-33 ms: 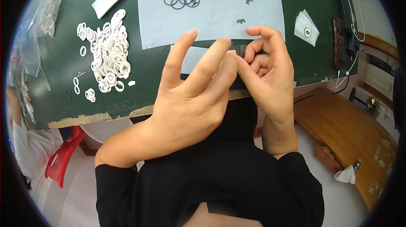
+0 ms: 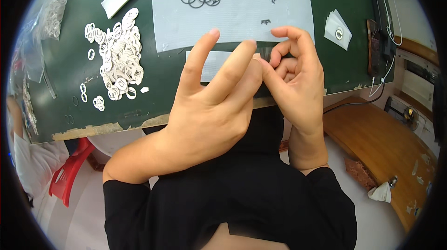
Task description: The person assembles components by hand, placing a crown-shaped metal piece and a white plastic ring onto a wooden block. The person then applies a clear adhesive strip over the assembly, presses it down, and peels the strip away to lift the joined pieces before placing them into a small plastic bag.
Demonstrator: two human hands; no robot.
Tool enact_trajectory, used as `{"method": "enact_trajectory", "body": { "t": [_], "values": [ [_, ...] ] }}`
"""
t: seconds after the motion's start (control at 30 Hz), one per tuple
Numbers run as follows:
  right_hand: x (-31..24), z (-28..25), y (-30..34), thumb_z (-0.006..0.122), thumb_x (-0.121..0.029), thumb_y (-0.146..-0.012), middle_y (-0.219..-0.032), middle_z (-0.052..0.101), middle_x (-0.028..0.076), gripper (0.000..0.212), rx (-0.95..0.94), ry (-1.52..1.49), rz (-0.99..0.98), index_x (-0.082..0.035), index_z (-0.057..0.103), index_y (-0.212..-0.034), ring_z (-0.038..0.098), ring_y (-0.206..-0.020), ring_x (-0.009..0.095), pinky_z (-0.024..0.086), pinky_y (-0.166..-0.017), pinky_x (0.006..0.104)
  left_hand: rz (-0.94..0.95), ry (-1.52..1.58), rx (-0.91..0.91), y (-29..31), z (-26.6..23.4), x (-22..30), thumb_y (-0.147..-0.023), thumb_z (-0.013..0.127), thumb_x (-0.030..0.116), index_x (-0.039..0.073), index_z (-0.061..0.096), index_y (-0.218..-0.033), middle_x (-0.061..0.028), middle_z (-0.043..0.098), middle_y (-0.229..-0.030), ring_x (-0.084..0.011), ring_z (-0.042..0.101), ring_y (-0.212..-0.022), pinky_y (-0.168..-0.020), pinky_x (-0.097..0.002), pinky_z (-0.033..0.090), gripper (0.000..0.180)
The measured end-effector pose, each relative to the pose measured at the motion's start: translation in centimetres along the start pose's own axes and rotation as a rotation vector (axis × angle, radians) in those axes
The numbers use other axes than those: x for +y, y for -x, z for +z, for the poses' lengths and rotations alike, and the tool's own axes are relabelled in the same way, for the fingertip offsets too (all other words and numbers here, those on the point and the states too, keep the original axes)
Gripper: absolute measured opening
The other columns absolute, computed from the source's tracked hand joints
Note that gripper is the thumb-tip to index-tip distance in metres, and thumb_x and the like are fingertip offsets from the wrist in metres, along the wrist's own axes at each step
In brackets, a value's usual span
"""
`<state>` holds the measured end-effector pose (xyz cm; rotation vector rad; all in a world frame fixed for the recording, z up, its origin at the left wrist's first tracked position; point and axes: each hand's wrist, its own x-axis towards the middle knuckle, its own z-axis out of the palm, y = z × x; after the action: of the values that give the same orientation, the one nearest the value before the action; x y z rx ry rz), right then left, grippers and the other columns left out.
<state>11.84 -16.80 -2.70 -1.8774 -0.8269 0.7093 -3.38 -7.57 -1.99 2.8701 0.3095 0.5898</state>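
Over the table [image 2: 159, 82], left hand [image 2: 209, 110] hides whether it or right hand [image 2: 298, 89] grips anything.

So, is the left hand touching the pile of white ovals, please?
Apart: the head view shows green tabletop between the left hand and the white ovals.

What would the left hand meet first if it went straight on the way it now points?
Probably the small black piece lying alone on the grey sheet, ahead of the left hand; the hand's height is unclear, so it might pass above.
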Motion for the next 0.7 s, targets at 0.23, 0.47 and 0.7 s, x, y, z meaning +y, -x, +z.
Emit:
{"method": "enact_trajectory", "body": {
  "t": [0.23, 0.47, 0.7],
  "values": [
    [0.0, 0.5, -0.2, 0.082, -0.009, -0.082, -0.070, 0.057, 0.001, 0.044, 0.039, 0.016, -0.015, -0.001, 0.056, -0.116, 0.054, -0.050, 0.006, 0.041, -0.049, 0.0217, 0.028, -0.053, -0.072, -0.1, -0.3, 0.1, -0.074, 0.069, 0.005, -0.008, 0.074, -0.100, -0.0083, 0.066, -0.110, -0.0289, 0.055, -0.127, -0.113, -0.0574, 0.036, 0.029],
    [0.2, 0.2, -0.6, 0.083, -0.010, -0.081, -0.067, 0.055, 0.000, 0.044, 0.051, 0.067, -0.034, 0.000, 0.057, -0.116, 0.054, -0.054, 0.007, 0.043, -0.052, 0.0228, 0.069, -0.037, -0.076, -0.3, -0.8, -0.2, -0.073, 0.069, 0.003, -0.008, 0.074, -0.103, -0.0084, 0.068, -0.111, -0.0283, 0.056, -0.123, -0.112, -0.0539, 0.037, 0.033],
    [0.8, -0.4, 0.5, 0.080, -0.009, -0.083, -0.078, 0.060, 0.003, 0.045, -0.048, -0.037, -0.048, -0.001, 0.056, -0.119, 0.056, -0.053, 0.008, 0.045, -0.054, 0.0241, 0.042, -0.064, -0.098, 0.1, -0.8, 0.4, -0.072, 0.070, 0.003, -0.005, 0.073, -0.106, -0.0068, 0.066, -0.114, -0.0291, 0.054, -0.125, -0.114, -0.0532, 0.036, 0.035]
  ]
}}
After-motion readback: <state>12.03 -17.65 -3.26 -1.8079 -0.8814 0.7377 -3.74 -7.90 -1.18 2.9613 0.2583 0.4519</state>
